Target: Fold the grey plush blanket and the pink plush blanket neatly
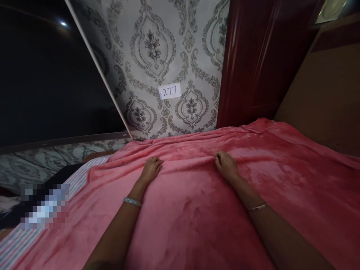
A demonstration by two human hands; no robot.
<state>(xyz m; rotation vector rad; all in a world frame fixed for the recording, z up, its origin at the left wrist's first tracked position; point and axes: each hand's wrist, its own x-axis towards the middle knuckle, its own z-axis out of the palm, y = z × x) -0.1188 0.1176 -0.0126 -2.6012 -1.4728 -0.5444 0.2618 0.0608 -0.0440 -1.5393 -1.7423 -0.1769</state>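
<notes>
Blanket [174,221] spread wide before a patterned wall [153,48]

The plush red-pink blanket fills the lower part of the view, its far edge near the wall. Both arms reach forward over it, and a low fold runs between the hands. The left hand [152,168] rests on the fabric at one end of this fold, fingers bent; whether it pinches any cloth cannot be told. The right hand [225,165] is curled closed on the fold's other end. A pale bangle [132,202] circles the left wrist, a thin bracelet [258,207] the right.

Striped cloth [17,240] shows along the blanket's left side, partly covered by a pixelated patch. A dark screen [50,75] stands at upper left, a glossy dark-red panel [247,63] at upper right. Between them, a white label [170,90] reading "277" sits on the wall.
</notes>
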